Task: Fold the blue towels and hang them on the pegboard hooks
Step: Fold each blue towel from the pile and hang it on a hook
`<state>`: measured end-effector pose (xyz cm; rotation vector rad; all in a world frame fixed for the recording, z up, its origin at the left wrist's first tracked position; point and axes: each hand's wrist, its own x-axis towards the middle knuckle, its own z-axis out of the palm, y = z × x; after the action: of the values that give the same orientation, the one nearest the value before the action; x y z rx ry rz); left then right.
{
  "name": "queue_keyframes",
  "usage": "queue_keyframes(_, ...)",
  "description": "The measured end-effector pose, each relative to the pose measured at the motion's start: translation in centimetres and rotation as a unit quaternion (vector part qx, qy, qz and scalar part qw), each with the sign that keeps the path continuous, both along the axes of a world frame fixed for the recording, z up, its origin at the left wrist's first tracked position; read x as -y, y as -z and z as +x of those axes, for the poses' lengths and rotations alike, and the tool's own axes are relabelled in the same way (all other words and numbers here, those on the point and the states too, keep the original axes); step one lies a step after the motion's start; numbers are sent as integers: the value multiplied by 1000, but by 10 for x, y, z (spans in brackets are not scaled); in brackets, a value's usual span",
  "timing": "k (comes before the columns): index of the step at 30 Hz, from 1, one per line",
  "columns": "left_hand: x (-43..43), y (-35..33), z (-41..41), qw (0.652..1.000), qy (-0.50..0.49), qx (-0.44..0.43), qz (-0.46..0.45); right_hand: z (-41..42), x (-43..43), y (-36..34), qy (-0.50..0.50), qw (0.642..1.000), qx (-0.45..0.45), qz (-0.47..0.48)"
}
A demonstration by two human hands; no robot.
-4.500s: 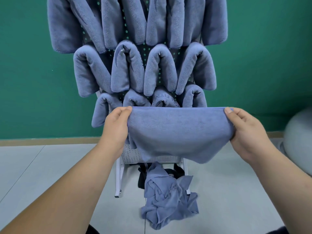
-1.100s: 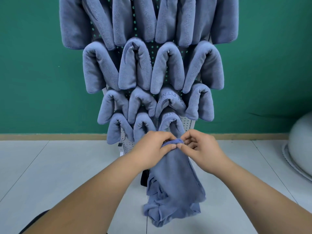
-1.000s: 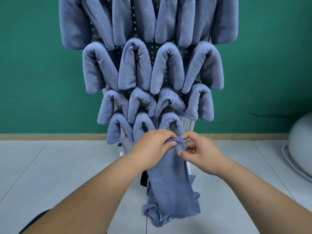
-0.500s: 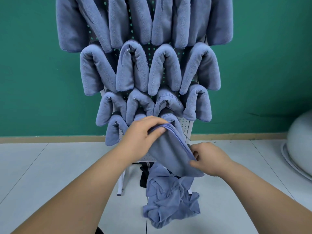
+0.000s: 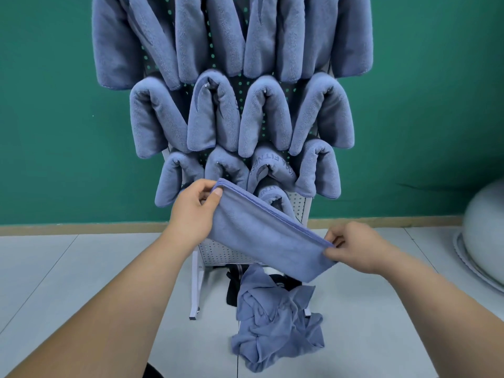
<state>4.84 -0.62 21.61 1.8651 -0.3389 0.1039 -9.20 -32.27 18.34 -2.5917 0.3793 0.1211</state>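
Green wall (image 5: 41, 105) behind towel-hung pegboard (image 5: 298, 207); folded towel (image 5: 259, 241) slanted, upper end pinched by left hand (image 5: 191, 214), lower end pinched by right hand (image 5: 354, 249)

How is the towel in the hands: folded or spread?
Folded. The towel is a narrow band with layered edges along its top, its ends pinched by the left hand and right hand.

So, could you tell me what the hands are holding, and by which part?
A folded blue towel: the left hand pinches its upper end, the right hand its lower end.
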Motion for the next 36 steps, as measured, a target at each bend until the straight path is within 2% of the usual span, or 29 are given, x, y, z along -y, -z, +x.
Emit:
queue_keyframes(3, -1, 4, 6, 999, -26, -39, 4, -4, 9, -13, 59, 982, 104, 144)
queue_keyframes(7, 4, 1, 4, 992, -20, -90, -89, -9, 11, -29, 118, 912, 226, 321)
queue_keyframes(10, 12, -7, -4, 986, -27, -94, -136, -13, 4, -38, 153, 875, 285, 361)
queue_keyframes(13, 19, -6, -7, 982, -32, -92, -160, -15, -1, -43, 182, 862, 323, 345)
queue_keyframes(16, 27, 3, -6, 983, -62, -115, -130, -15, 3, -40, 227, 862, 314, 326)
queue_keyframes(19, 29, 16, -6, 981, -74, -172, -57, -16, 14, -32, 279, 860, 263, 337)
queue_keyframes(23, 29, 30, -8, 969, -38, -243, -11, -20, 29, -20, 261, 864, 195, 384)
queue_keyframes(30, 33, 29, -12, 985, -3, -170, -22, -25, 35, -19, 200, 895, 185, 354)
queue_keyframes(34, 33, 26, -16, 990, 51, -122, 39, -29, 36, -19, 145, 923, 170, 312)
queue_keyframes(36, 31, 27, -16, 985, 98, -86, 115, -31, 35, -18, 106, 961, 145, 210)
